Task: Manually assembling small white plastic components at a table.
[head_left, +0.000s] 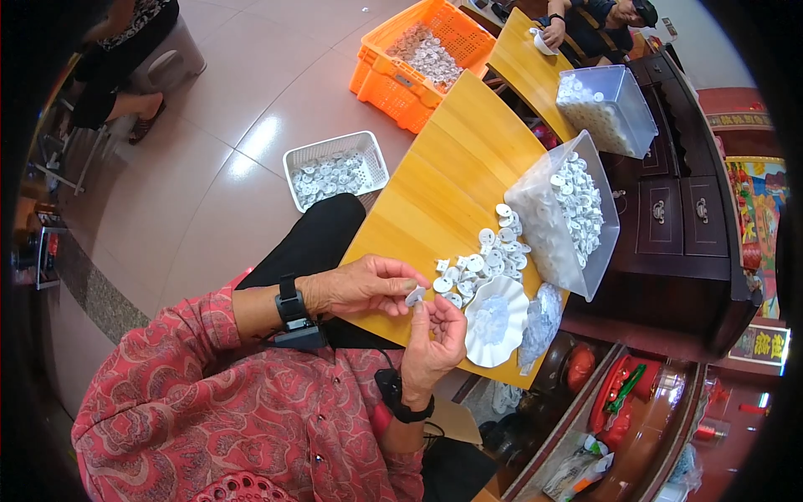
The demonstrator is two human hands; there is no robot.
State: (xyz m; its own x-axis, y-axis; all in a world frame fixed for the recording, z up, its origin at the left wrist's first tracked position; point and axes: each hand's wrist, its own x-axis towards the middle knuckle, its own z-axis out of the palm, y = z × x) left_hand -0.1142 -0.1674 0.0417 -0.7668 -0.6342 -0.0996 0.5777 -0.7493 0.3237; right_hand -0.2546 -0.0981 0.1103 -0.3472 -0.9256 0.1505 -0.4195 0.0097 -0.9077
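Note:
Over the near edge of a yellow wooden table [418,201], my left hand [372,284] pinches a small round white plastic part [415,296] between thumb and fingers. My right hand [435,330] comes up from below, thumb and fingertips closed against the same part. Whether a second small piece sits in the right fingers is hidden. Beside the hands lies a loose pile of similar white round parts [487,261]. A white scalloped dish [474,347] holding small pale clear pieces stands just right of my right hand, with a clear plastic bag [542,322] of similar pieces next to it.
A clear bin [544,234] full of white parts stands on the table's right, another bin [615,117] farther back. On the floor are a white basket [376,159] and orange crates [376,84] with parts. Across the far table, a co-worker's hand [554,33] holds a white cup-like object.

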